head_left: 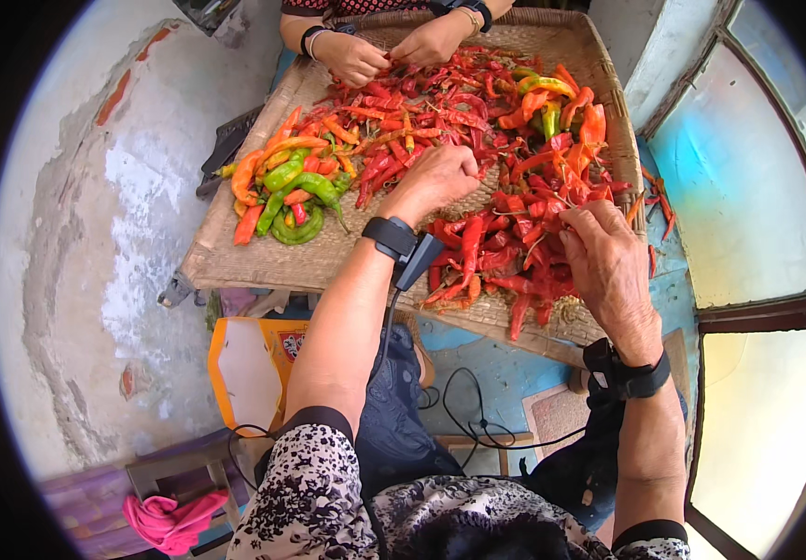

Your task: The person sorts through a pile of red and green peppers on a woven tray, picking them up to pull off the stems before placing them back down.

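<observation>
Red chili peppers (487,250), many of them wrinkled, are heaped across a large woven tray (225,266). My left hand (433,184) is closed over the middle of the tray, its fingers curled under, so whatever it may hold is hidden. At the heap's right side, my right hand (610,266) pinches a red chili pepper between thumb and fingers, with its tip among the other chilies. Green peppers (302,191) and orange peppers (246,177) lie grouped at the tray's left, and a yellow-green pepper (547,86) rests at the far right.
Across the tray, another person's hands (356,58) are working together over the chilies. A few chilies (664,205) lie outside the tray's right edge, beside a framed window (748,177). Below hang black cables (482,429); a yellow bag (252,369) and a pink cloth (175,523) are at lower left.
</observation>
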Demonstrator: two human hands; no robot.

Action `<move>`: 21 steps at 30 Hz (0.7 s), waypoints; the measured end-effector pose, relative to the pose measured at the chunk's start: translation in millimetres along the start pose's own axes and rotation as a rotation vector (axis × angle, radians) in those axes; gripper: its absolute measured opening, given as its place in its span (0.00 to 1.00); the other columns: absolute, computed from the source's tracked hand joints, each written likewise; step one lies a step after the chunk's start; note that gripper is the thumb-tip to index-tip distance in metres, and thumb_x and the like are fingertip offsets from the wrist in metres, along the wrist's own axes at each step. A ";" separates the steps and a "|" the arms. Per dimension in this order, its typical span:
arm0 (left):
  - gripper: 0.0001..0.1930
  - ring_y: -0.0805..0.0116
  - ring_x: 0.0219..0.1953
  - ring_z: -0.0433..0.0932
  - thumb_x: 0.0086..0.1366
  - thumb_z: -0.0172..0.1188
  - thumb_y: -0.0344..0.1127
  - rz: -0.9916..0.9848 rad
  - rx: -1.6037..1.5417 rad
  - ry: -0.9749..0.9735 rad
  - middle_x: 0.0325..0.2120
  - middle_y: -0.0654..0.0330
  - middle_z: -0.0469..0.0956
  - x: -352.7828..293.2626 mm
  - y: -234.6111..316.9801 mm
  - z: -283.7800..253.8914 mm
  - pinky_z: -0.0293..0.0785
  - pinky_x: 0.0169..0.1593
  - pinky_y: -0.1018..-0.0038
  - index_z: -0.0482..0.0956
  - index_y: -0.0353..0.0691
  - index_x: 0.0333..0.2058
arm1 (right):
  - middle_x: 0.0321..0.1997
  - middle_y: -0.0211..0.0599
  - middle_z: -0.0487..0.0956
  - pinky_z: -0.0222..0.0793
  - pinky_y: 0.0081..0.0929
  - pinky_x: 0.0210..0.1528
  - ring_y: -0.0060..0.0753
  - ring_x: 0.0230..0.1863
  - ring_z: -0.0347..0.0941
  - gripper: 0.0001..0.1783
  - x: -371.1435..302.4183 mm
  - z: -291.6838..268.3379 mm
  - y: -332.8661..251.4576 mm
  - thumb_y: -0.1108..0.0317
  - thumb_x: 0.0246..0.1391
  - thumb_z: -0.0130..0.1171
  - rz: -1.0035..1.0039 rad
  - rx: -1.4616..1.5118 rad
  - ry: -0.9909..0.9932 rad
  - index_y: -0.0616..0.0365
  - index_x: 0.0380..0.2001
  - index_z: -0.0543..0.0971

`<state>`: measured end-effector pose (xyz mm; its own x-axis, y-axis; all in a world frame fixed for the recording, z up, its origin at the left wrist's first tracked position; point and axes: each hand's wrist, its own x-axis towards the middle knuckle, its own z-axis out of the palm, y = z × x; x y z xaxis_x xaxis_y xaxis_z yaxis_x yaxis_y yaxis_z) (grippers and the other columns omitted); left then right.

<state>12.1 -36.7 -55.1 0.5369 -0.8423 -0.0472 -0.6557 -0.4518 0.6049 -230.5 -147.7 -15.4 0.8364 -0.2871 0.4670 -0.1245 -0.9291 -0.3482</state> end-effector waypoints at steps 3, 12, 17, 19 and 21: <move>0.09 0.75 0.29 0.76 0.54 0.63 0.35 0.054 -0.129 -0.047 0.23 0.64 0.77 12.0 -14.3 -5.4 0.72 0.32 0.75 0.78 0.35 0.29 | 0.36 0.40 0.74 0.73 0.37 0.38 0.46 0.40 0.74 0.12 1.1 -1.6 1.1 0.72 0.50 0.61 -0.014 -0.005 0.011 0.58 0.40 0.78; 0.25 0.65 0.42 0.78 0.59 0.61 0.38 -0.065 -0.186 0.444 0.43 0.52 0.78 30.9 -6.5 1.2 0.74 0.47 0.68 0.69 0.39 0.55 | 0.36 0.39 0.74 0.73 0.36 0.39 0.44 0.40 0.74 0.11 -2.1 -4.5 3.0 0.72 0.50 0.60 0.023 0.012 -0.006 0.57 0.39 0.78; 0.25 0.62 0.46 0.78 0.62 0.58 0.40 -0.018 -0.055 0.083 0.48 0.48 0.76 24.7 19.9 -14.0 0.73 0.50 0.66 0.68 0.40 0.57 | 0.36 0.39 0.74 0.73 0.36 0.39 0.44 0.40 0.74 0.11 -5.7 -7.2 8.1 0.71 0.50 0.60 0.024 -0.012 -0.018 0.57 0.39 0.78; 0.26 0.61 0.47 0.78 0.63 0.58 0.41 0.051 -0.099 0.009 0.49 0.48 0.76 20.4 24.3 -1.6 0.73 0.51 0.66 0.67 0.40 0.58 | 0.35 0.39 0.74 0.73 0.36 0.39 0.44 0.40 0.74 0.11 -5.9 -8.5 5.7 0.71 0.50 0.60 0.021 -0.003 -0.018 0.57 0.39 0.78; 0.28 0.58 0.50 0.76 0.64 0.57 0.43 0.161 -0.081 -0.090 0.51 0.47 0.74 19.0 27.8 17.1 0.71 0.54 0.65 0.65 0.42 0.60 | 0.35 0.39 0.74 0.73 0.36 0.38 0.44 0.40 0.74 0.11 -6.5 -8.7 4.3 0.71 0.50 0.60 0.024 0.001 -0.014 0.57 0.39 0.78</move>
<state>-5.0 -70.2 -52.8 0.3765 -0.9263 -0.0133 -0.6826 -0.2871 0.6720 -241.1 -151.9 -12.8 0.8407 -0.3057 0.4469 -0.1441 -0.9219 -0.3597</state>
